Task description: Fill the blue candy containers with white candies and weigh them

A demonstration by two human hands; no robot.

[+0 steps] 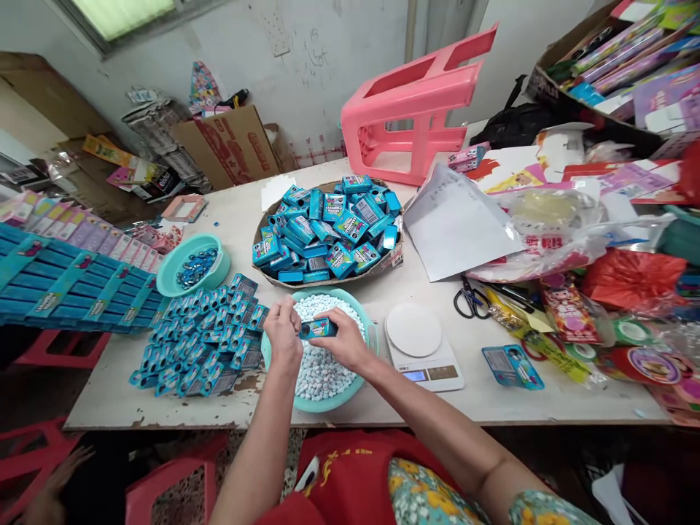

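Observation:
Both my hands hold one small blue candy box [317, 329] over a teal bowl [367, 368] full of small white candies [320, 372]. My left hand [283, 333] pinches the box's left end with closed fingers. My right hand [343, 338] grips its right end. A wicker basket [262, 270] just behind the bowl is heaped with more blue boxes [328, 227]. To the left of the bowl lies a pile of small blue boxes [205, 337] laid in rows.
A white digital scale [424, 348] stands right of the bowl, with scissors [469, 300] and a blue packet [511, 366] further right. A smaller teal bowl [192, 266] sits at the left. A pink stool [418, 109] lies tipped at the back. Bags and packaging crowd the right side.

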